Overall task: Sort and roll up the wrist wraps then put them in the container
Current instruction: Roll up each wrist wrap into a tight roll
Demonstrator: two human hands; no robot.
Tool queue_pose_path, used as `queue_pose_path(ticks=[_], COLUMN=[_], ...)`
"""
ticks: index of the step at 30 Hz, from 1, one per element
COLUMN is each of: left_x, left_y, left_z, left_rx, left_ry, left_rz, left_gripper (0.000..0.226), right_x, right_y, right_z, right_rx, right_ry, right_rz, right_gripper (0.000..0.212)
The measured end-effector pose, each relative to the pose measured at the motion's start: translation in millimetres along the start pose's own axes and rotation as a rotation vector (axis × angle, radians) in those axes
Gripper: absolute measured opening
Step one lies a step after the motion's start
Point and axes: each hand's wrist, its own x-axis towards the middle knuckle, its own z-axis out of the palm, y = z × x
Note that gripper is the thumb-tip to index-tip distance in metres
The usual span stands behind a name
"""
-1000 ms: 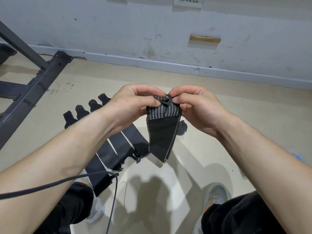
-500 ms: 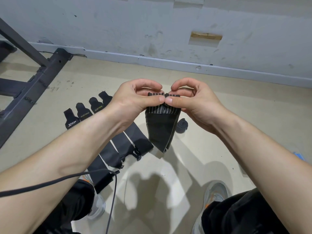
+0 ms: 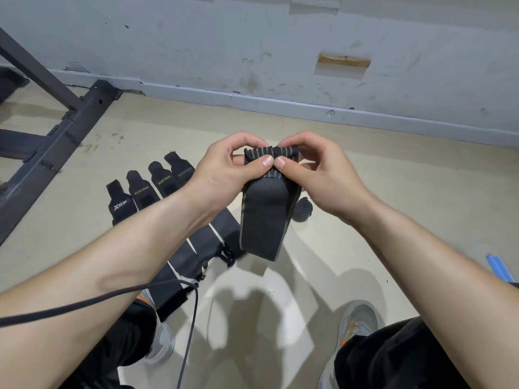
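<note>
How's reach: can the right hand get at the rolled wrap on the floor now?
Probably not yet. The right hand and left hand both pinch the top of the hanging wrist wrap. The rolled wrap lies on the floor below, nothing on it; free the hand first.

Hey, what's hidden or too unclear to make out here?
Head view:
No container in frame.
Top of held wrap: covered by left hand and right hand.
Near ends of floor wraps: under the left forearm.
Part of rolled wrap: behind the held wrap.
Text on farthest label: blurred.
</note>
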Motion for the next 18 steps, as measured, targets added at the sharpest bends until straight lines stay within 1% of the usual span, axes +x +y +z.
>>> queue_pose_path(ticks=[3, 7, 9, 13, 18], left_x=[1, 0, -2, -4, -5], left_y=[-1, 2, 6, 9, 9], left_z=[0, 1, 1, 2, 2], left_rx=[-0.101, -0.162, -0.205, -0.286, -0.325], left_ry=[-0.026, -0.065, -0.093, -0.123, -0.107], left_rz=[-0.045, -0.047, -0.065, -0.154, -0.206], left_gripper=[0.014, 0.021, 0.023, 0.027, 0.012], right_x=[-1, 0, 1, 1, 0], right_y=[-1, -4, -2, -1, -4], right_z=[-1, -6, -5, -4, -2], right_rx=[-0.012, 0.137, 0.174, 0.132, 0.095], right_ry=[-0.045, -0.086, -0.076, -0.018, -0.024], right_rz=[-0.014, 0.014, 0.005, -0.004, 0.01], right_gripper=[0.017, 0.024, 0.026, 0.03, 0.03])
